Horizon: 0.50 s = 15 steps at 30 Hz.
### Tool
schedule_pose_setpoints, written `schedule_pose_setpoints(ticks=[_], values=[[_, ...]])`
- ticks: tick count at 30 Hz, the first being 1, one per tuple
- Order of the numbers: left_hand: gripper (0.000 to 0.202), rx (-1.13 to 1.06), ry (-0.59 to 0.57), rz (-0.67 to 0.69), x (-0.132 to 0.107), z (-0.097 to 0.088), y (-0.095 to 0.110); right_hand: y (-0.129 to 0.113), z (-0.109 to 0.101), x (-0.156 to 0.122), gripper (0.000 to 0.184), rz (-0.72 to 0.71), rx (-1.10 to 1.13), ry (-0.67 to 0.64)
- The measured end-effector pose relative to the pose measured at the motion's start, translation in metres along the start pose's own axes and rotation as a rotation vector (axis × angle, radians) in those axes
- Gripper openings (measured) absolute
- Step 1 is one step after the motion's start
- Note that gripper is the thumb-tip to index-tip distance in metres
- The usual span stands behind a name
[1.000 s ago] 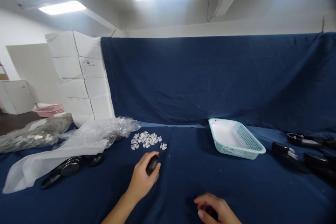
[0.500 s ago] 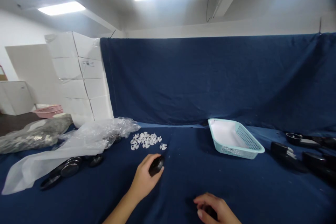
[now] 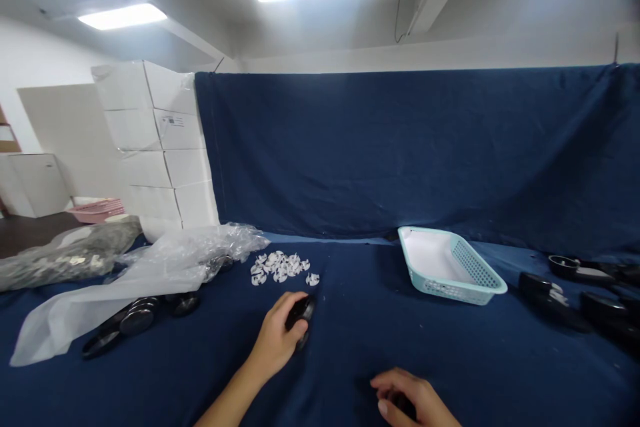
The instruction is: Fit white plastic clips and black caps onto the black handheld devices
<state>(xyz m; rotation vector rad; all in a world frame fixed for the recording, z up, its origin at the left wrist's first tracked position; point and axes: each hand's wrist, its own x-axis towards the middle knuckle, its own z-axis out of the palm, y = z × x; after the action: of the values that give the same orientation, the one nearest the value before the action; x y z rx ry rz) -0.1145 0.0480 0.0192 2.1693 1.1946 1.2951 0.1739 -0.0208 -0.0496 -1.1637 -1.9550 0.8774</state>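
My left hand is closed around a black, rounded plastic piece just above or on the dark blue cloth, with the thumb across its near side. Beyond it lies a heap of small white plastic parts, and one white part sits apart at the heap's right. At the bottom of the view, my right hand is curled, thumb towards the fingers. Something dark shows in its grasp, too hidden to name.
A light-blue basket with a white lining stands at the right. Black plastic pieces lie at the far right, and black round pieces at the left, partly beneath clear plastic bags. White boxes are stacked behind.
My left thumb has shifted inward over the black piece, which now sits more upright in the hand. The right hand stays nearly still.
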Motion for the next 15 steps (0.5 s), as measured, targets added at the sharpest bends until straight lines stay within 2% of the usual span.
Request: schedule_pose_setpoints(ticks=[7,11,15], values=[[0.036,0.034,-0.018,-0.022,0.0000,-0.0001,0.0082,-0.0055,-0.0021,0.0012,0.036,-0.007,0.011,-0.013],[0.032,0.024,0.038,-0.057,-0.0014,-0.0005,0.0084,-0.0045,-0.0024,0.0009,0.038,-0.014,0.009,-0.019],[0.036,-0.086,0.089,-0.136,-0.0012,-0.0052,0.0078,-0.0060,-0.0031,0.0007,0.038,0.024,0.007,-0.027]])
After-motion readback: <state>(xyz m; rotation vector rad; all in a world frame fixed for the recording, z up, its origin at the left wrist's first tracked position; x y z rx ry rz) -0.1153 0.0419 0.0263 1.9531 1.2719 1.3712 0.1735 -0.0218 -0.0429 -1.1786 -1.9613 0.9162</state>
